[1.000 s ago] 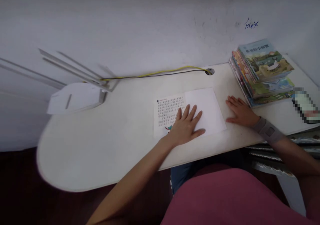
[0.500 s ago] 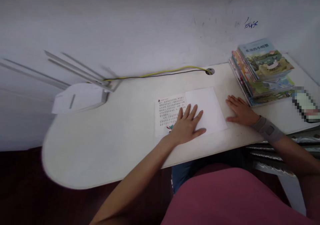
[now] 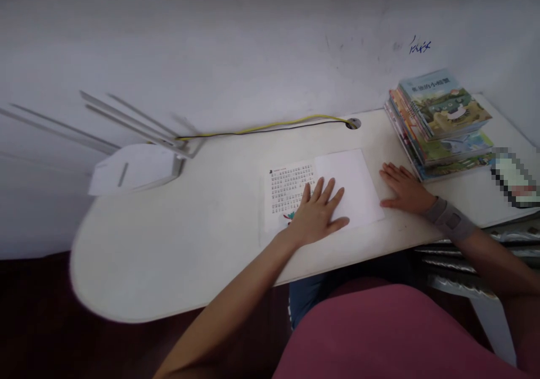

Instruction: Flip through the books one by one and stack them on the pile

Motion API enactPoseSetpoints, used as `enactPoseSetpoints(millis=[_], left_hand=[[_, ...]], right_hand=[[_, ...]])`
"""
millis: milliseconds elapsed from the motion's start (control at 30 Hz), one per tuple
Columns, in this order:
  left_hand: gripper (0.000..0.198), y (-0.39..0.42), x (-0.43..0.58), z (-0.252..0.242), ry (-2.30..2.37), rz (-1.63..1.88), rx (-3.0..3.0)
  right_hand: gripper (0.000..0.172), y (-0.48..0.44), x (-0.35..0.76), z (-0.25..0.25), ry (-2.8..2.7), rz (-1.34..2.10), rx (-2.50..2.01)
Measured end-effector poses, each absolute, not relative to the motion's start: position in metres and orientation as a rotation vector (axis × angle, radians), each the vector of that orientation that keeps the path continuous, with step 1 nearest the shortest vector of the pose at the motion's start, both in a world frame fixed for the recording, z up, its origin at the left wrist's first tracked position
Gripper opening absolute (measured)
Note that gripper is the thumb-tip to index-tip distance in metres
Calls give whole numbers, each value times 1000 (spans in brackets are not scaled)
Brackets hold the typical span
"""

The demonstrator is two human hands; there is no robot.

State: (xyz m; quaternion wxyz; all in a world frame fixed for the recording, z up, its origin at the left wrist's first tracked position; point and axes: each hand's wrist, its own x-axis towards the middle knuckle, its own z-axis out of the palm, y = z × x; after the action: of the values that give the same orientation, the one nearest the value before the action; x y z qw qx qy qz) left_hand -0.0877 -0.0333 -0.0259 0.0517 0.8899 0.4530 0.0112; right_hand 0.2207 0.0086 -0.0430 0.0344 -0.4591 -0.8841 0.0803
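An open booklet [image 3: 352, 176] lies on the white table [image 3: 177, 255]. Its left page carries lines of printed characters and a small coloured picture at the bottom, while the right page looks blank. Across the middle of the booklet rests my left hand [image 3: 317, 215], its fingers spread, covering part of both pages. To the right of the booklet, my right hand [image 3: 405, 190] lies flat on the tabletop with its fingers stretched out. A grey band [image 3: 449, 217] is around the right wrist. Neither hand holds anything.
A stack of picture books [image 3: 445, 126] stands at the right, near the wall. Beside it lies a pixelated phone-like object [image 3: 514, 176]. A white router [image 3: 135, 168] with antennas sits at the left. Yellow and black cables [image 3: 270, 125] run to a round hole [image 3: 353, 123].
The view has shifted very slightly. The booklet's left edge sits a little differently beneath my left hand, and both hands stay in almost the same place.
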Motion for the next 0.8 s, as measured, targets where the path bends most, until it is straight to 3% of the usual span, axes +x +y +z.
enactPoseSetpoints(millis=[800], left_hand=[[76,-30,-89,-34,1342,128,2727]], right_hand=[[93,7,220,-46,-2700,209,-1431]])
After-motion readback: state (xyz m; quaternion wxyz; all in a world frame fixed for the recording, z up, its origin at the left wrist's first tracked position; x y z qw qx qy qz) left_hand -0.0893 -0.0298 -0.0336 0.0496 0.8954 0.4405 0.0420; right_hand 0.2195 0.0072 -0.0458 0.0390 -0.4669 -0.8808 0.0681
